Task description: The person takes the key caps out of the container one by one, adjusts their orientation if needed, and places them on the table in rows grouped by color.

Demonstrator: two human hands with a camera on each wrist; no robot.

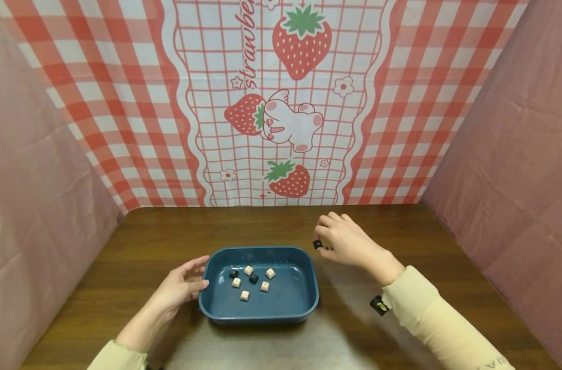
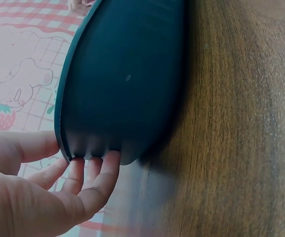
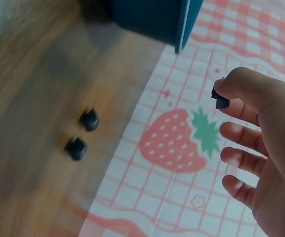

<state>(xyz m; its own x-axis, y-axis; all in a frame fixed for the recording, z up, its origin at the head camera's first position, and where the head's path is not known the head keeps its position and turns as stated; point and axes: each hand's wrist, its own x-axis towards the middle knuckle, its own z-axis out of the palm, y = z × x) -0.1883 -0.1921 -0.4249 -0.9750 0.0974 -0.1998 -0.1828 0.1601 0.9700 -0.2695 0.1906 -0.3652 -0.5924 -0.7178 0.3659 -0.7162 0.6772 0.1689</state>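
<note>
The left hand [image 1: 181, 285] is resting relaxed fingers against the left end of the blue tray [image 1: 290, 303], where white keycaps [image 1: 245, 296] are lying. Just beyond its back right corner, the right hand [image 1: 343, 239] is pinching a black keycap [image 1: 317, 244]; strawberry cloth [image 1: 341, 56] is hanging behind.

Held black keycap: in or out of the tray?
Out: right hand pinches the black keycap beside the blue tray; right wrist view shows them apart.

can't tell if it's a home or a lab, just a curtained-off nook: brown wood-grain desk [image 1: 160, 231], red-and-white checked cloth with strawberries [image 1: 271, 108] hung along its far edge, and plain pink fabric sheets [image 1: 507, 164] closing off the left and right edges
</note>
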